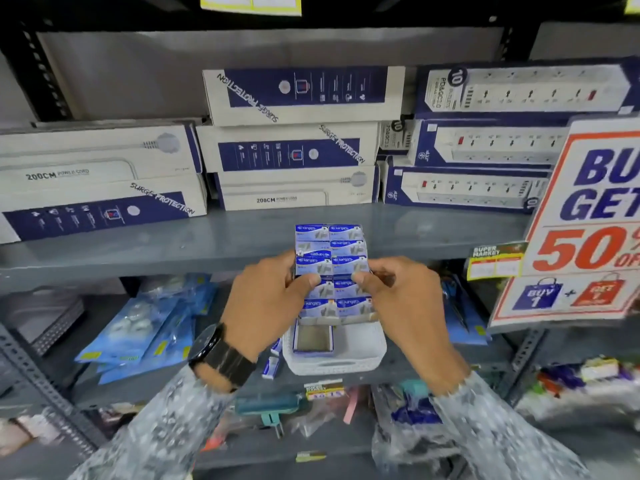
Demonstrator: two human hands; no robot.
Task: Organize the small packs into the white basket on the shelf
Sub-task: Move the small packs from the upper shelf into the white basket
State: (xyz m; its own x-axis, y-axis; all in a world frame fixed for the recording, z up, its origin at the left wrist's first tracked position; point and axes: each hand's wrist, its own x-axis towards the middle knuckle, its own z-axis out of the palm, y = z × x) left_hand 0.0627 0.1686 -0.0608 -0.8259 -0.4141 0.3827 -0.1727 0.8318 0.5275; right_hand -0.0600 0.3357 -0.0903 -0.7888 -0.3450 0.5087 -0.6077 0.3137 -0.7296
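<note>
Scene: a person stands at a grey shop shelf (pixel 242 237), both hands raised over a lower shelf of stationery.

Left hand (pixel 273 303): closed on the left edge of a block of small packs (pixel 330 268), thumb pressed on its face; a dark watch (pixel 221 355) sits on the wrist.

Right hand (pixel 398 296): closed on the block's right edge, thumb on the face — the two grips mirror each other, neither clearly the nearer.

Packs: blue-and-white, stacked two across and several deep, held as one slab. Its long axis runs away from the person, far end lifted over the upper shelf, near end down.

Basket (pixel 332 355): white, on the lower shelf, directly beneath the near end of the block and between the two wrists. An open blue-rimmed box (pixel 313 337) lies in its left part; the right part looks bare.

Strays: two loose packs (pixel 272 362) lie on the shelf just left of the basket.

Next move, as a judgement: the block likely comes straight down and slightly toward the person — its length may need turning to fit beside the box.

Background: power-strip cartons (pixel 298 147) stacked above; a sale sign (pixel 588 220) hangs at right.
</note>
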